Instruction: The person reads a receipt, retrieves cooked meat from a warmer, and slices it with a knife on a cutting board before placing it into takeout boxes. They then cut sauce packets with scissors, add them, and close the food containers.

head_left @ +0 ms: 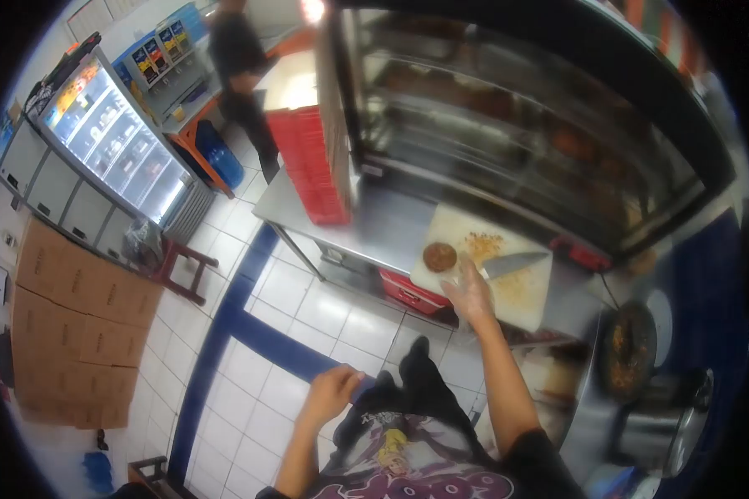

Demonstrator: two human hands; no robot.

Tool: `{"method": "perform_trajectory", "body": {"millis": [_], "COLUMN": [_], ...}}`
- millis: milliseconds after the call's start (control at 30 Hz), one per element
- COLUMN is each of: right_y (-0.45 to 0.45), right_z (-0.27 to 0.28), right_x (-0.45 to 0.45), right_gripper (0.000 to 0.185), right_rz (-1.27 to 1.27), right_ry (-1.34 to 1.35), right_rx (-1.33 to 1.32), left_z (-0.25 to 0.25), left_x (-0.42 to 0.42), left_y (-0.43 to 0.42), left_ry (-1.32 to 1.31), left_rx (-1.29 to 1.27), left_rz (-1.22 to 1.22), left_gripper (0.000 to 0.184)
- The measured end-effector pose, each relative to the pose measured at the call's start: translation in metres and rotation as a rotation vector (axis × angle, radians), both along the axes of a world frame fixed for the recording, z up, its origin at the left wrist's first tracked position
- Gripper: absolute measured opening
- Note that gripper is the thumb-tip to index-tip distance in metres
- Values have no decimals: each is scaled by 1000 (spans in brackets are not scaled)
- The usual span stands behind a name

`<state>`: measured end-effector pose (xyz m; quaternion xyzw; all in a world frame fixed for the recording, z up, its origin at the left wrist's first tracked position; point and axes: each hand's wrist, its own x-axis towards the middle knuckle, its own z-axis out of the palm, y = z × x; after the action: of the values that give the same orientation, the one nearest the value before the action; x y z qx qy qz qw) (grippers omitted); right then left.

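Note:
My right hand [472,298], in what looks like a thin clear glove, is over the near edge of a white cutting board [524,309]. Its fingers are stretched out, with the thumb apart. Just beyond the fingertips sits a round browned piece of food [439,257]. A knife [514,264] lies on the board, its blade pointing right. The handle end is at my fingers, and I cannot tell whether they touch it. Chopped brown bits [483,244] are scattered behind the blade. My left hand [334,391] hangs over the floor by my leg, fingers curled, with nothing visible in it.
A glass display case [508,108] stands behind the steel counter [383,220]. Tall red-sided stacked boxes [308,162] stand left of the board. A pan [627,349] and a steel pot [666,424] are at right. Another person [241,75] stands beyond the boxes.

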<state>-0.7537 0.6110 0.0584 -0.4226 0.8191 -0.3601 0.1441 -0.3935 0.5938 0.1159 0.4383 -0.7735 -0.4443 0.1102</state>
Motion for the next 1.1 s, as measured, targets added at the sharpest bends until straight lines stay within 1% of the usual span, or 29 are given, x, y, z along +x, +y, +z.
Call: {"method": "perform_trajectory", "body": {"millis": [33,67,100,133,167,200,233,267,300,367,433,500,567,600,667,700,767,800,833,900,933,967,1033,1067,1100], "right_y": [-17,-35,-56,-73,-83,-85,-89,-95,-99,-95,-94,-93,-96,-98,-106,-107,-115,-118,-123,-130,-134,-135,-135,-135,-126], "right_z": [0,-2,-3,-6,-10,-14,-15,-7,-4,-7,-20,-28,-30,-26,-19,-20,-27,-30,-34,-41,-39,-42,-48,-34,-20], "right_x": [-12,-21,-30,-39,-48,-54,-61,-67,-72,-71,-73,-76,-75,-69,-55,-47,-31,-23,-19,-17,-21,-21,-22,-20,-26], "right_gripper": [80,81,82,85,85,86,86,86,86,87,89,90,94,94,95,95,96,88,88,63,44,44,32,28,28], "right_rz": [13,85,154,210,223,295,368,418,432,441,460,468,348,326,190,154,83,13,-25,-58,-73,-137,-139,-169,-216], "right_ry": [-3,67,133,131,121,183,246,104,97,134,166,207,48,39,19,18,156,255,259,258,116,105,162,156,160], "right_rx": [15,74,125,300,300,341,385,472,479,414,399,372,267,274,371,380,489,425,435,416,478,487,499,468,470], "left_z": [-2,-3,-8,-18,-28,-39,-38,-36,-35,-37,-34,-45,-37,-34,-32,-33,-36,-26,-31,-44,-38,-36,-34,-29,-27], "left_x": [-2,-3,-6,-7,-9,-10,-16,-25,-32,-41,-56,-63,-77,-81,-94,-97,-107,-116,-123,-135,-148,-158,-181,-190,-199], "left_y": [-8,-19,-28,-33,-37,-40,-46,-50,-55,-67,-82,-96,-122,-134,-160,-173,-201,-214,-224,-239,-245,-249,-250,-247,-242], "left_ry": [-19,-105,-115,-93,-72,-30,-44,-31,-18,-20,-53,-16,-75,-84,-57,-57,-95,-161,-156,-14,-27,-27,-37,-27,-109], "left_rx": [33,62,70,104,136,125,130,199,268,321,309,324,326,331,331,338,314,366,369,194,175,179,213,213,209], "left_rz": [54,59,73,154,234,276,284,332,381,400,367,359,279,257,167,131,-29,-61,-99,-271,-346,-411,-546,-601,-689], "left_gripper": [31,32,32,32,33,33,33,33,33,32,31,32,35,35,35,35,35,34,34,31,30,30,35,35,34]}}
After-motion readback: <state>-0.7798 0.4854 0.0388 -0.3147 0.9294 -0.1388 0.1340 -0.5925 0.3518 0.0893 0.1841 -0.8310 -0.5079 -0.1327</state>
